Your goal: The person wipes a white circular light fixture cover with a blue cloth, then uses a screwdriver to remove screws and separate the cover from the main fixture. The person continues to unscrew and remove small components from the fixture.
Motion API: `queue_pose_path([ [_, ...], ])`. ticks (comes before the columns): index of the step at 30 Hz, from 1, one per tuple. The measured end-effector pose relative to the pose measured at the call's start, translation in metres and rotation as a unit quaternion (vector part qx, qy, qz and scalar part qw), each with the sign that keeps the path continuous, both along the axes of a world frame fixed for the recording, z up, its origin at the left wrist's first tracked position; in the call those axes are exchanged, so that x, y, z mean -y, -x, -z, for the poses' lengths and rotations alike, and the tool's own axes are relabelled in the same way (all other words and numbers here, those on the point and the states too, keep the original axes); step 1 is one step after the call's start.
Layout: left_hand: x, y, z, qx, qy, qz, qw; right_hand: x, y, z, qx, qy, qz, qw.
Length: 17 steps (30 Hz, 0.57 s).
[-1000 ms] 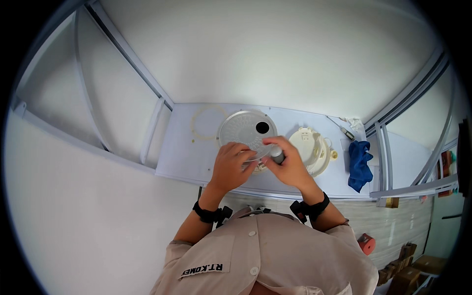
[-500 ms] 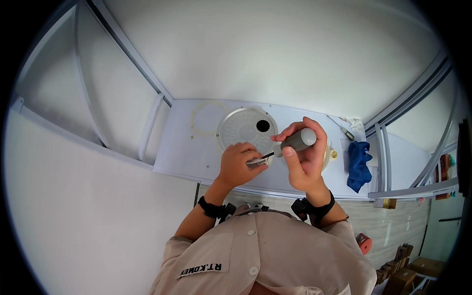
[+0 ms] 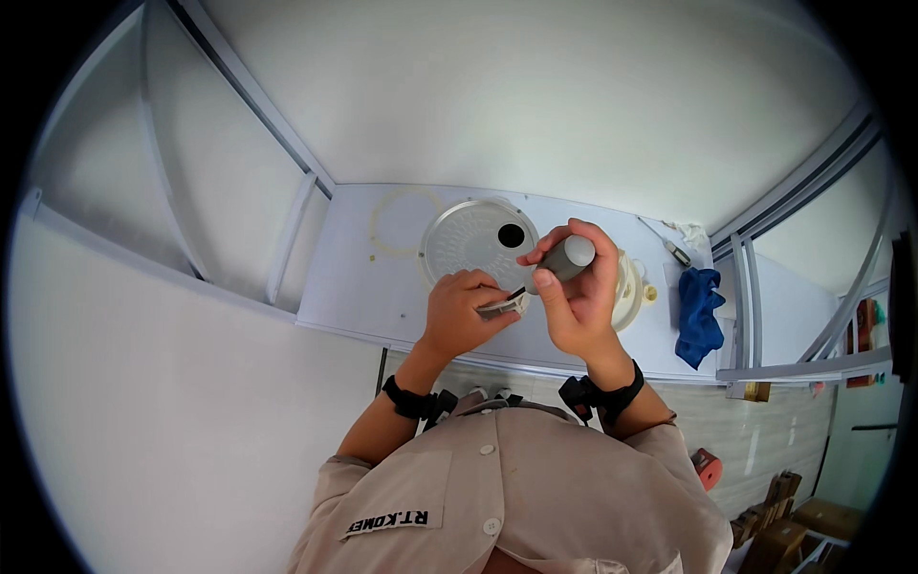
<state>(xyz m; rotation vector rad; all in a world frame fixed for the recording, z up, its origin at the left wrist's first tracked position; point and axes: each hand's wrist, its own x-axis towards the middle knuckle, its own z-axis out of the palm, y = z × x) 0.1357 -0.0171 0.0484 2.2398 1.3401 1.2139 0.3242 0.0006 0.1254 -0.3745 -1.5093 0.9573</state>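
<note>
My right hand (image 3: 585,320) is wrapped round the thick grey handle of a screwdriver (image 3: 562,263), the pale end of the handle pointing up to the right. Its dark shaft slants down to the left and meets a small flat grey-and-white part (image 3: 499,307). That part is pinched between the thumb and fingers of my left hand (image 3: 457,316), which hide much of it. Just beyond both hands lies a round silvery metal disc (image 3: 459,239) with a dark round spot on its right side. Where the screwdriver tip touches is too small to make out.
Right of my hand, a white round part (image 3: 627,292) lies partly hidden, beside a small yellowish ring (image 3: 650,294). Farther right are a blue cloth (image 3: 700,316) and a slim tool (image 3: 677,253). A faint yellowish ring (image 3: 375,230) lies at the back left. Metal frame posts flank the table.
My right hand and the screwdriver have shifted slightly left and away from me, uncovering more of the white round part. The left hand still pinches the small part in nearly the same place.
</note>
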Motion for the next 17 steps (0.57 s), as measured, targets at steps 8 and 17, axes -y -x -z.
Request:
queue_pose_path([
  [8,0.000,-0.002,0.002,0.003,-0.008,-0.009,1.000,-0.008,-0.003,0.005,0.070,-0.090,0.119,0.986],
  [17,0.000,0.000,0.010,-0.021,0.016,-0.017,1.000,-0.008,-0.009,-0.019,0.226,-0.226,0.229,0.919],
])
